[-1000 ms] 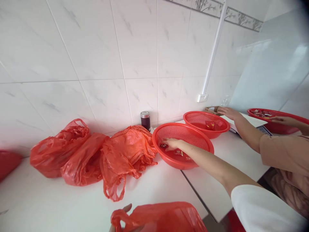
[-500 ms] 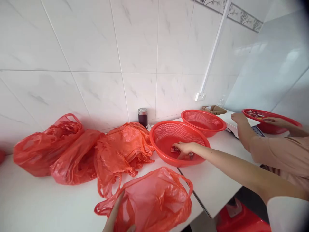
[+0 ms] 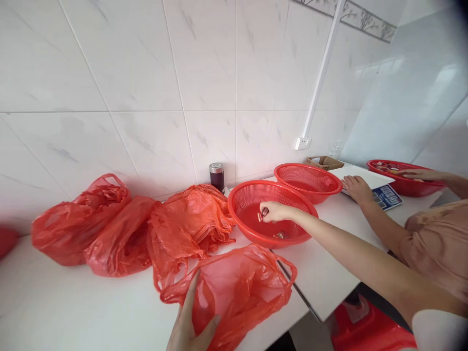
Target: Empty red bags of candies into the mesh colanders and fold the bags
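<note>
In the near basket, my right hand (image 3: 276,212) is closed around a small red-and-pale wrapped packet (image 3: 262,215), just above the basket floor. That red plastic basket (image 3: 237,202) has perforated sides, and another small packet (image 3: 281,235) lies in its bottom. At the bottom of the view my left hand (image 3: 190,319) grips the left side of a red plastic bag (image 3: 241,287), thumb and index finger apart on the film. The bag lies with its mouth spread, one handle loop on the right. The other fingers are partly hidden.
Several crumpled red bags (image 3: 117,239) lie left. A dark flask (image 3: 217,178) stands by the wall. Behind are a second red basket (image 3: 309,183), a cardboard box (image 3: 325,162) and a scale (image 3: 387,196). A co-worker's hands (image 3: 358,189) are at the scale and a far basket (image 3: 405,190).
My right hand has lifted a packet off the basket floor, leaving another behind. My left hand shows more, further right and higher with the bag. The co-worker's near hand has moved down beside the scale.
</note>
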The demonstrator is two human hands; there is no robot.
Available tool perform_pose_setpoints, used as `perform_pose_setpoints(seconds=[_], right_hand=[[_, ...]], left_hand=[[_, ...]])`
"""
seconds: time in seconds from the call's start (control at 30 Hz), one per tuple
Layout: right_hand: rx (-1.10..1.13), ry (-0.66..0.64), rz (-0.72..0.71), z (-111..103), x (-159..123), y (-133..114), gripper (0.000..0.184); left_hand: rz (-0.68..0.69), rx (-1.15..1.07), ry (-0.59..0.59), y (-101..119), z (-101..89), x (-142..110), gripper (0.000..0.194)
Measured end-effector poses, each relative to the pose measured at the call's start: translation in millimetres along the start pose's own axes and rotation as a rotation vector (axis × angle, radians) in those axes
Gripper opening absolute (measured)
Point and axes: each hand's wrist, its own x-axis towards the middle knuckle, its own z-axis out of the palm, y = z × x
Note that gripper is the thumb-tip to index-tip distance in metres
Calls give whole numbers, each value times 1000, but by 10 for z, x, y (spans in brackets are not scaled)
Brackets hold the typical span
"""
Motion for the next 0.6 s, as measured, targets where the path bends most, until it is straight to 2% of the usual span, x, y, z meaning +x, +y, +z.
perform_pose_setpoints(seconds=[0.07, 0.1, 0.17, 0.23, 0.3, 0.33, 0.4, 0.47, 0.5, 0.53, 0.6], right_hand=[[114, 34, -102, -67, -138, -199, 17], [186, 13, -169, -32, -229, -315, 20], [339, -120, -315, 175, -438, -558, 25], [366, -284, -369, 481, -642, -774, 29], [186, -190, -344, 722, -778, -912, 42], [118, -118, -340, 774, -802, -939, 50], [92, 19, -358, 708, -752, -895, 57], [84, 104, -309, 485, -599, -717, 49], [26, 134, -228, 361, -505, -585, 44], [-90, 123, -108, 255, -412, -433, 44], [-186, 24, 23, 146, -254, -115, 47]], left_hand=[[0, -5, 9, -11, 24, 7, 75], [-7, -9, 1, -19, 40, 10, 76], [-19, -25, -26, -33, 74, 14, 77], [-17, -37, -47, -39, 108, 18, 78], [0, -36, -46, -35, 134, 24, 77], [1, -29, -41, -31, 143, 26, 76], [-9, -7, -21, -20, 149, 29, 73], [-5, 37, 10, -13, 142, 24, 71], [5, 66, 31, -13, 134, 19, 70], [18, 94, 52, -17, 125, 10, 69], [46, 115, 86, -36, 106, -13, 67]])
